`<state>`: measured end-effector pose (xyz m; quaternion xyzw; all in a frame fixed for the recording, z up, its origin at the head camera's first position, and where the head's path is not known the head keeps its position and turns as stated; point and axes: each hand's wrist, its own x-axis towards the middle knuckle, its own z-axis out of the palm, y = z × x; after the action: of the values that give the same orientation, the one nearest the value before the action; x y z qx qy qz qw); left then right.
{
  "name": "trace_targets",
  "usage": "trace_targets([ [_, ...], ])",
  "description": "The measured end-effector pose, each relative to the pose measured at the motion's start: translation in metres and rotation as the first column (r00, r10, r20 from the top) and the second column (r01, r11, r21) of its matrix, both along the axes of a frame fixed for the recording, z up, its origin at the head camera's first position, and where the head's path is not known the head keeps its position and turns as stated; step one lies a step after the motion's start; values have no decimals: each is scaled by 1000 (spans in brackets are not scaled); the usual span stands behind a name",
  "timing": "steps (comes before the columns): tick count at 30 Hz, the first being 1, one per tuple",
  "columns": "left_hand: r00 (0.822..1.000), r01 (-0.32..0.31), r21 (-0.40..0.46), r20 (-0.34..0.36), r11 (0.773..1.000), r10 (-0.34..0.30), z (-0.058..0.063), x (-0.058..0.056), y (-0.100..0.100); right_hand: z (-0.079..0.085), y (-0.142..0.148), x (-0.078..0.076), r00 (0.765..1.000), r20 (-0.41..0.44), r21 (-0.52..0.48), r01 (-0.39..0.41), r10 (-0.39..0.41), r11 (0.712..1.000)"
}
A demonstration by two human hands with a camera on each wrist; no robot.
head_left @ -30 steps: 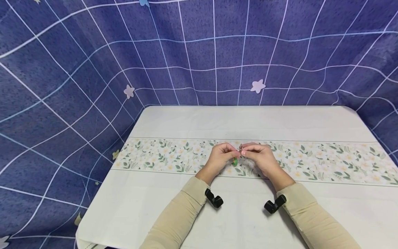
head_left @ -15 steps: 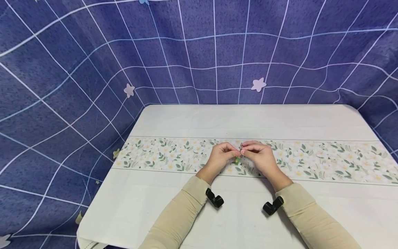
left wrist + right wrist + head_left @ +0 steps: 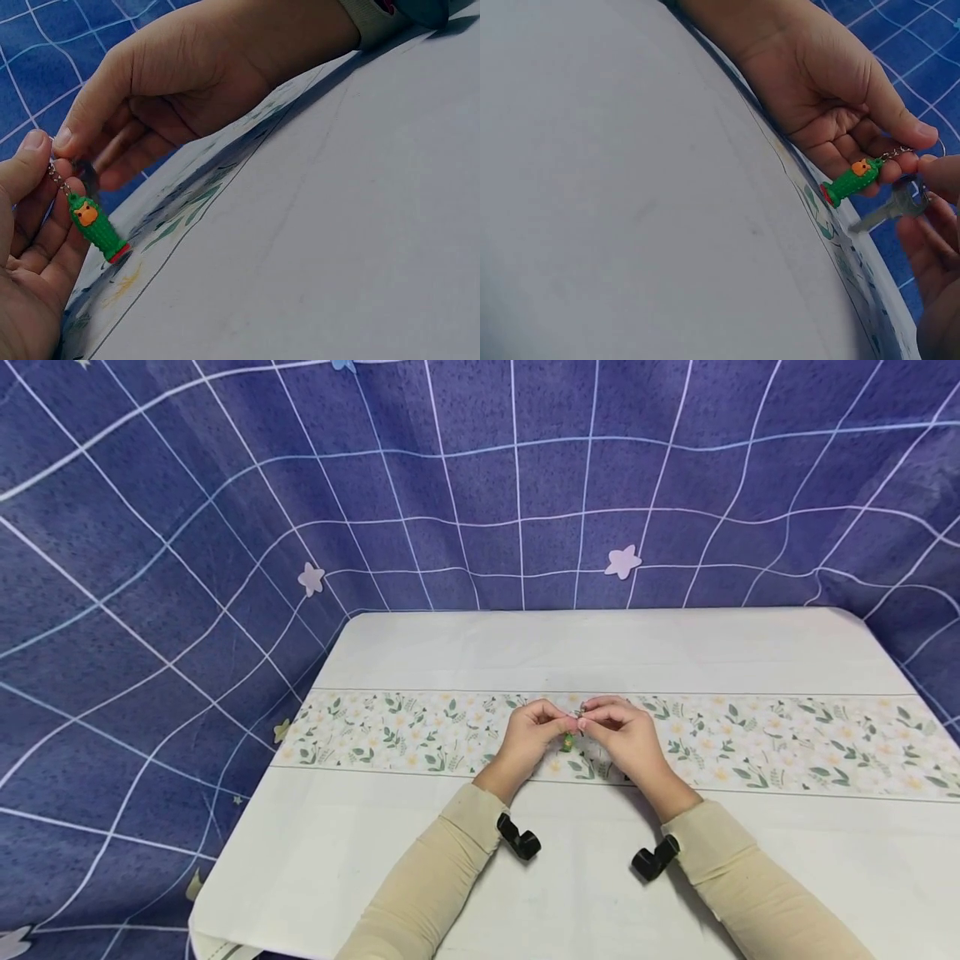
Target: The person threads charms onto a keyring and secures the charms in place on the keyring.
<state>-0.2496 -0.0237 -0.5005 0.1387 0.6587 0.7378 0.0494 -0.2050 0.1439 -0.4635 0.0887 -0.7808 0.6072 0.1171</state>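
From where I stand, the left hand [image 3: 527, 739] comes first, a little right of centre in the head view, above the white strip printed with flowers [image 3: 397, 731]. Its thumb and forefinger pinch a thin silver wire ring [image 3: 942, 147], and a short silver chain [image 3: 898, 152] leads down from it.

From the chain hangs a green ribbed figure charm with an orange face and red base [image 3: 853, 181], near the middle of the right wrist view's right half. It looks like light, slightly rubbery plastic, nothing that would break easily; it can be left to dangle.

Next, lower and farther right in that view, is a flat silvery metal key [image 3: 889, 210]. It should be hard, light and a bit slick — best taken by its broad head, not the narrow blade.

Last, the right hand [image 3: 633, 735] has thumb and fingers closed at the key's head; whether they also grip the ring I cannot tell. The ring itself looks stiff and springy — fingertips close to the join would serve best.
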Motion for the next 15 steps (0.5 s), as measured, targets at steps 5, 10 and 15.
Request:
trace_targets([
  [5, 1000, 0, 4, -20, 1000, 0, -1, 0, 0, -21, 6, -10, 998, 46, -72, -27, 31, 997],
  [10, 999, -9, -15, -35, 1000, 8, 0, 2, 0, -26, 8, -12, 996, 84, -76, -14, 21, 997],
  [15, 998, -22, -44, -62, 999, 20, 0, 2, 0, -26, 7, -14, 992, 129, -112, 12, 3, 994],
])
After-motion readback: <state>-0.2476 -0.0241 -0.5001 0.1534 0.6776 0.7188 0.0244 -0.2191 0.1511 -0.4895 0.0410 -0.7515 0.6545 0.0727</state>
